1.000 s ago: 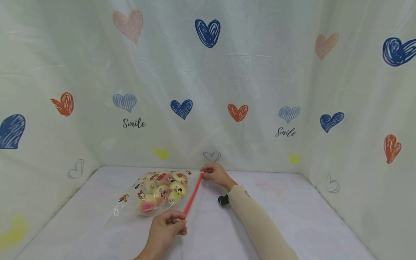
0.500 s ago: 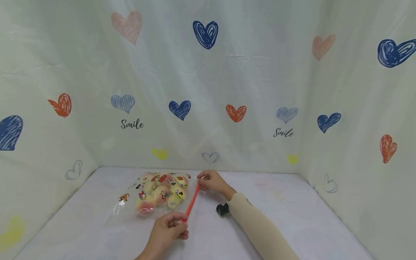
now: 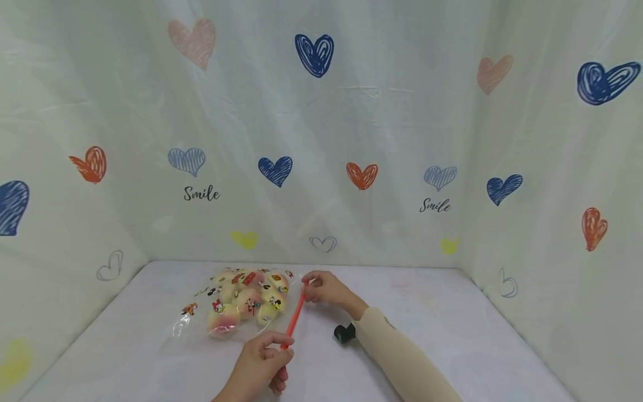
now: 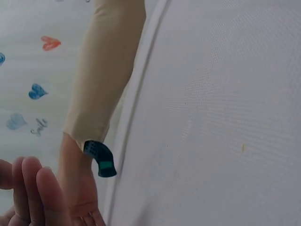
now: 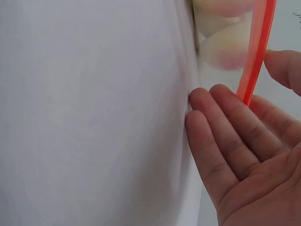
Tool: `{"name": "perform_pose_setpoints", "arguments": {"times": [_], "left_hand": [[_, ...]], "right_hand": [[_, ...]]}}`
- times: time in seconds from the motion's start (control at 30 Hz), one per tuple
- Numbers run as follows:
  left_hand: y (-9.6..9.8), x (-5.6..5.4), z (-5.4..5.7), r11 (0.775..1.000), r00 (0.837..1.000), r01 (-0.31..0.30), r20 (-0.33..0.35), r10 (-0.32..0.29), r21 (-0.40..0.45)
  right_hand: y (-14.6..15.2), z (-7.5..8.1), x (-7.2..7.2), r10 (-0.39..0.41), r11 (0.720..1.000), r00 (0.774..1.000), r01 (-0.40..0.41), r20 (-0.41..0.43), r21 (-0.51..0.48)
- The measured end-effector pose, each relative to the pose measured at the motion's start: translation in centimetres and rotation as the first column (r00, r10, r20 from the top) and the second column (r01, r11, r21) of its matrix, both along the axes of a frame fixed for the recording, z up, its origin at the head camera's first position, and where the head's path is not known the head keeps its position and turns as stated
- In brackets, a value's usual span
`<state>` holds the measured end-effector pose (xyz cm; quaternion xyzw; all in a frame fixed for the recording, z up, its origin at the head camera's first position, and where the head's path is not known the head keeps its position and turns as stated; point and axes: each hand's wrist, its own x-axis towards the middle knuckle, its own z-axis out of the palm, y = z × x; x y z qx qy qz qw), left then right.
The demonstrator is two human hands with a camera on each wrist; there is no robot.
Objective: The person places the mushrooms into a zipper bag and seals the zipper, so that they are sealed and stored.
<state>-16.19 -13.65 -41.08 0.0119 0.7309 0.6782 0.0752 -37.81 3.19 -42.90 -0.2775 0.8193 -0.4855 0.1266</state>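
A clear plastic bag [image 3: 188, 330] printed with cartoon figures lies on the table's left half, with several yellow-pink peaches [image 3: 224, 321] inside. Along its right-hand edge runs a thin red strip [image 3: 295, 316], slanting from near to far. My left hand [image 3: 260, 363] pinches the near end of this strip between thumb and fingers. At the far end my right hand [image 3: 329, 291] pinches it too. In the right wrist view the red strip [image 5: 257, 52] passes between thumb and index finger, while the other fingers [image 5: 225, 141] extend loosely. The strip's near end is hidden by the left hand.
A small black device [image 3: 344, 334] sits at my right wrist, above the white table [image 3: 482, 346]. Pale curtains [image 3: 392, 123] with printed hearts enclose the table at the back and both sides.
My right hand has come nearer along the bag's edge, and less of the red strip shows between the hands. The left hand has dipped slightly, still pinching. The peaches have hardly moved.
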Motion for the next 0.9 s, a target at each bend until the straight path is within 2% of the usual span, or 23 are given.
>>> {"name": "perform_pose_setpoints", "arguments": {"times": [0.13,0.3,0.4,0.5,0.57,0.63,0.77,0.83,0.9], "left_hand": [[-0.3,0.1,0.3,0.999,0.999,0.019,-0.028,-0.02,-0.03],[-1.2,-0.3,0.8,0.998,0.994,0.048,-0.091,-0.052,-0.039],[-1.9,-0.6,1.0,0.992,0.98,0.056,-0.183,-0.076,-0.114],[-2.8,-0.7,1.5,0.969,0.954,0.002,-0.292,-0.076,-0.246],[-3.5,-0.8,2.0,0.946,0.929,-0.066,-0.366,-0.057,-0.316],[-4.1,-1.0,2.4,0.926,0.894,-0.137,-0.446,-0.037,-0.351],[-5.7,-2.1,3.1,0.908,0.797,-0.24,-0.604,-0.018,-0.344],[-6.6,-2.7,3.3,0.901,0.749,-0.268,-0.662,-0.028,-0.341],[-7.5,-3.2,3.4,0.883,0.698,-0.308,-0.715,-0.043,-0.355]], "right_hand": [[0.0,0.5,1.2,0.017,1.0,1.0,-0.017,0.012,-0.022],[0.2,0.5,1.4,0.039,0.999,0.999,-0.039,0.015,0.009],[0.2,0.7,1.7,0.061,0.998,0.998,-0.061,0.021,0.022],[0.1,0.8,2.0,0.072,0.997,0.997,-0.073,0.034,0.033],[0.0,0.7,2.2,0.073,0.996,0.997,-0.075,0.038,0.048],[0.0,0.6,2.5,0.075,0.996,0.996,-0.077,0.039,0.052],[0.0,0.5,2.8,0.075,0.996,0.997,-0.076,0.032,0.043],[0.1,0.5,3.1,0.074,0.997,0.997,-0.075,0.033,0.035],[0.2,0.4,3.2,0.075,0.996,0.997,-0.076,0.035,0.037]]}}
